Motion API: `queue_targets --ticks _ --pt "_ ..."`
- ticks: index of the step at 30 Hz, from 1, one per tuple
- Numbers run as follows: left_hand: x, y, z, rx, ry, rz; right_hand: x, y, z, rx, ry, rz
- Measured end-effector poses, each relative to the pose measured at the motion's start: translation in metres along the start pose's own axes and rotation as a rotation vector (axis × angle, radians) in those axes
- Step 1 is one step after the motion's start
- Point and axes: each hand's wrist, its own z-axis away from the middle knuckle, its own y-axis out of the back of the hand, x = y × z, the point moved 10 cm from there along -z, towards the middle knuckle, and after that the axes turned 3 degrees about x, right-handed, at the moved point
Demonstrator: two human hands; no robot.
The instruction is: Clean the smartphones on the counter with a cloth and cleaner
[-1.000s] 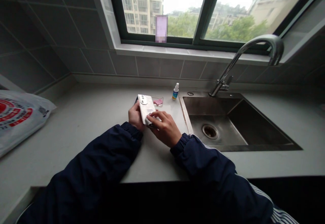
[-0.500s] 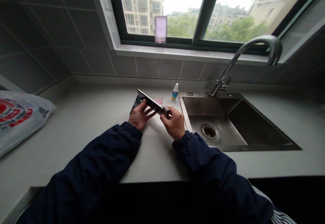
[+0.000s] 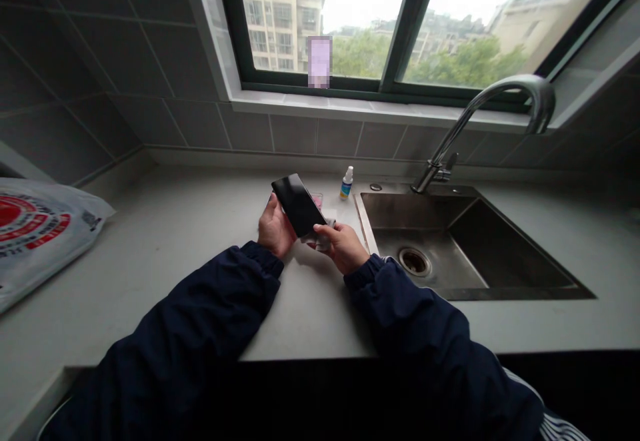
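Observation:
A black smartphone (image 3: 299,204) is tilted above the counter, its dark glossy face turned up towards me. Along its left edge, my left hand (image 3: 274,229) is closed on it, with the thumb at the side and the other fingers mostly hidden beneath. My right hand (image 3: 349,249) grips the lower right corner, thumb on the front. A crumpled greyish cloth (image 3: 325,242) is bunched between its fingers under the phone. Just behind the phone, a small clear container with something pink (image 3: 317,199) in it is partly covered. A small spray bottle (image 3: 346,185) with a white cap stands upright beyond my right hand.
To the right, a steel sink (image 3: 530,292) is set into the pale counter (image 3: 200,228), with a curved chrome tap (image 3: 463,121) behind it. A white plastic bag (image 3: 45,248) with red print lies at the left. The window (image 3: 350,41) is at the back.
The phone has turned from nearly edge-on to showing its dark face. My left hand has shifted round to its left edge, and my right thumb now rests on the front.

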Motion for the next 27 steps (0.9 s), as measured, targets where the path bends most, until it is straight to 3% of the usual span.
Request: queue_targets --ticks 7,13,16,20,23,27 --pt "-0.006 0.003 0.004 0.003 0.088 -0.1 0.023 -0.02 0.009 -0.152 -0.177 0.054" --pt "-0.008 0.014 0.0 0.059 0.117 -0.023 0.021 -0.019 0.013 -0.177 -0.237 0.092" --pt "-0.003 0.014 -0.002 0.052 0.095 0.014 0.01 -0.008 0.009 -0.107 -0.219 0.099" --pt "0.0 0.014 -0.001 0.064 0.119 0.033 -0.01 0.021 -0.005 0.085 -0.09 0.071" --pt "-0.009 0.009 0.002 0.021 0.222 0.029 -0.023 0.046 -0.016 0.254 0.042 0.06" --pt "-0.031 0.001 0.012 -0.071 0.449 0.014 -0.043 0.065 -0.021 0.38 0.239 0.107"
